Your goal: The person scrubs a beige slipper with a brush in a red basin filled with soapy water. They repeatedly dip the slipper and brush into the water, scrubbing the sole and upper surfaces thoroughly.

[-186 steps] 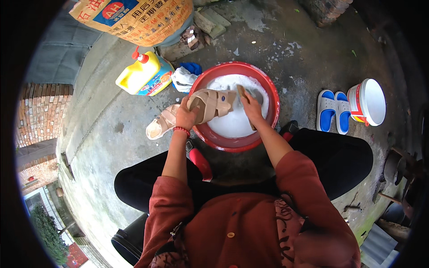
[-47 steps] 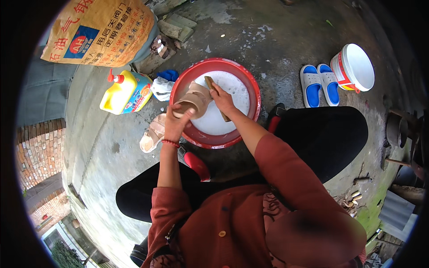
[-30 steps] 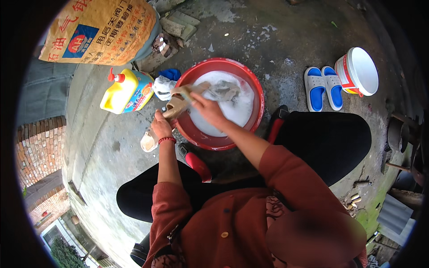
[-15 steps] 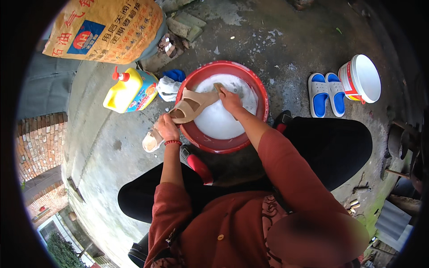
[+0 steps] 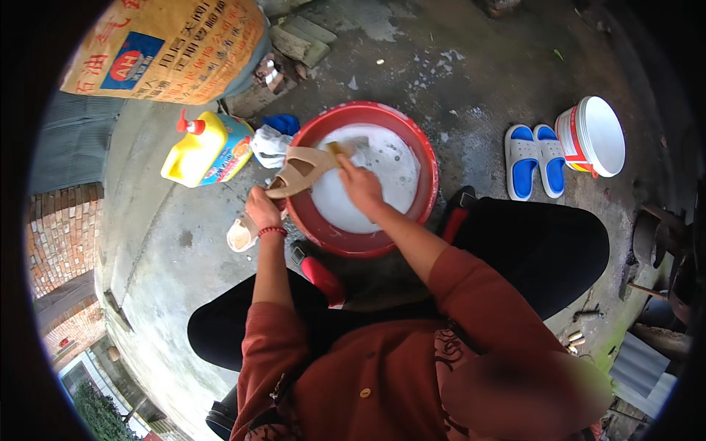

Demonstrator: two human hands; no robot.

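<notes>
My left hand (image 5: 262, 208), with a red bead bracelet at its wrist, is closed round one end of a beige sandal (image 5: 298, 170). The sandal is tilted over the left rim of a red basin (image 5: 429, 158) that holds white suds (image 5: 368, 195). In my right hand (image 5: 360, 189) is a small yellowish-brown scrubbing brush (image 5: 337, 149), held against the sandal's far end above the suds. Its bristles are hidden. A second, paler sandal (image 5: 241, 234) lies on the concrete just below my left hand.
Left of the basin stand a yellow pump bottle (image 5: 193, 154) and a white cloth (image 5: 271, 145) beside a blue one (image 5: 283, 123). Blue-and-white slippers (image 5: 523, 162) and a white bucket (image 5: 597, 136) are on the right. A large printed sack (image 5: 184, 59) sits at the far left.
My right hand and the brush have moved left along the sandal, from beyond its tip onto its far end. My left hand has shifted slightly left, still gripping the sandal.
</notes>
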